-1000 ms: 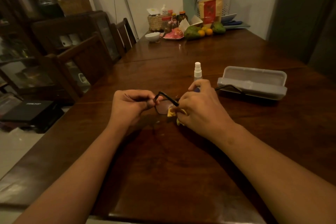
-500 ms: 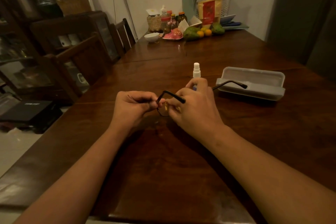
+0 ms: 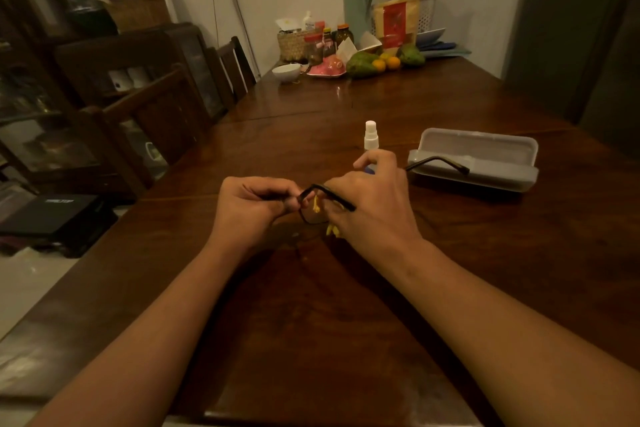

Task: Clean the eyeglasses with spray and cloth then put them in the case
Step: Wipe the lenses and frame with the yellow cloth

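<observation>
Left hand [image 3: 254,204] pinches the light, likely fragile eyeglasses [image 3: 329,194] by the frame corner, while the right hand [image 3: 372,204], fingers curled, presses a soft yellow cloth [image 3: 316,208] to one lens.

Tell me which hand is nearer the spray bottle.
Right. The right hand sits just in front of the spray bottle, hiding its base; the left hand is farther left.
</observation>
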